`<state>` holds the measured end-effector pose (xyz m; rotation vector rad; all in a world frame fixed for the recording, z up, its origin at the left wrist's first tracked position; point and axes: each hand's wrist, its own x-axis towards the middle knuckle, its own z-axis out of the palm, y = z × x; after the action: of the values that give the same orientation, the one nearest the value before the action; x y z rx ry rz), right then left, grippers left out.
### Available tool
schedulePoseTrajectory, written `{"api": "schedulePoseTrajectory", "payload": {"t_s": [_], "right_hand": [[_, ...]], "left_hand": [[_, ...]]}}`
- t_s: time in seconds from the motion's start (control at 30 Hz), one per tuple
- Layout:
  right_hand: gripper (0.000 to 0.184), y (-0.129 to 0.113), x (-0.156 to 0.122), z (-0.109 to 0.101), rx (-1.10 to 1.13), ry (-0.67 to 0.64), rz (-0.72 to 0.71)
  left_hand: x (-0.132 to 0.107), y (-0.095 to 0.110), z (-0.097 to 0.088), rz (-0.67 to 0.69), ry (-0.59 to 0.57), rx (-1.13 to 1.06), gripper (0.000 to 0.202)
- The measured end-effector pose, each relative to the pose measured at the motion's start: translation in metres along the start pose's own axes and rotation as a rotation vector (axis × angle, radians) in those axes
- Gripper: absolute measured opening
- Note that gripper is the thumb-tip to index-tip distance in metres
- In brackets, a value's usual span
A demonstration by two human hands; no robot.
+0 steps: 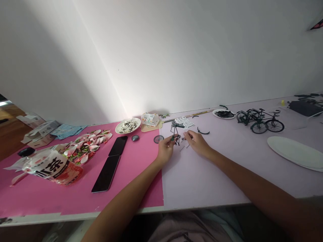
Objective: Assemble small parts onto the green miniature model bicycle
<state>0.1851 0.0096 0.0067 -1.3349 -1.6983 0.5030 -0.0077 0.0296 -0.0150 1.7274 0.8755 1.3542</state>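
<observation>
My left hand [166, 148] is closed round a small dark-green model bicycle frame [175, 132] that stands upright on the lilac tabletop. My right hand [196, 141] lies just to its right, fingers pinched together near tiny loose parts; what they hold is too small to make out. A loose spoked wheel [158, 138] lies left of the frame. A printed instruction sheet [184, 122] sits just behind, and a curved dark mudguard piece [203, 131] lies to the right.
Two finished model bicycles [259, 120] stand at the right, beside a plate of dark parts [223, 113] and an empty white plate [295, 153]. On the pink mat [75, 198]: two phones [111, 163], a bowl [128, 125], wrappers, a drink bottle [50, 166].
</observation>
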Motion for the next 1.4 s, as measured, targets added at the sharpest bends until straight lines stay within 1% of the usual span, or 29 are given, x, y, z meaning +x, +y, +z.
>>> {"api": "schedulePoseTrajectory", "payload": {"t_s": [0.1, 0.17, 0.3, 0.4, 0.53, 0.67, 0.73, 0.87, 0.97, 1.2, 1.3, 1.4], "right_hand": [[0.024, -0.0007, -0.0017, 0.0006, 0.071, -0.038, 0.014], [0.022, -0.0003, -0.0023, 0.0012, 0.122, -0.066, 0.035], [0.03, 0.0003, -0.002, 0.0015, 0.199, -0.126, 0.08], [0.036, 0.0005, -0.0006, 0.0001, 0.188, -0.113, 0.09], [0.044, 0.002, 0.0017, -0.001, 0.138, -0.088, 0.054], [0.047, 0.003, 0.0007, 0.0007, 0.116, -0.082, 0.058], [0.044, 0.0023, -0.0013, 0.0018, 0.145, -0.105, 0.07], [0.029, -0.0001, -0.0045, 0.0024, 0.217, -0.134, 0.087], [0.027, -0.0004, -0.0041, 0.001, 0.207, -0.131, 0.072], [0.031, -0.0001, -0.0016, -0.0048, 0.137, -0.184, 0.018], [0.039, -0.0018, -0.0018, -0.005, 0.143, -0.204, -0.009], [0.048, -0.0019, -0.0018, -0.0035, 0.147, -0.188, -0.003]], "left_hand": [[0.0004, -0.0006, -0.0004, -0.007, 0.006, 0.002, 0.04], [0.0013, -0.0009, -0.0014, -0.017, 0.017, -0.004, 0.04], [0.0031, -0.0003, -0.0034, -0.022, 0.035, -0.028, 0.039], [0.0028, 0.0015, -0.0038, -0.012, 0.032, -0.03, 0.037], [0.0011, 0.0034, -0.0026, 0.002, 0.021, -0.023, 0.036], [0.0005, 0.003, -0.0013, 0.002, 0.024, -0.024, 0.038], [0.001, 0.0027, -0.0013, -0.002, 0.03, -0.033, 0.038], [0.0026, 0.0028, -0.0026, -0.014, 0.038, -0.041, 0.039], [0.0037, 0.0022, -0.0035, -0.01, 0.047, -0.038, 0.039], [0.0042, 0.0011, -0.0048, -0.027, 0.048, -0.025, 0.039], [0.0031, 0.0046, -0.0051, -0.02, 0.036, -0.019, 0.038], [0.0019, 0.0081, -0.0046, -0.008, 0.024, -0.017, 0.038]]}}
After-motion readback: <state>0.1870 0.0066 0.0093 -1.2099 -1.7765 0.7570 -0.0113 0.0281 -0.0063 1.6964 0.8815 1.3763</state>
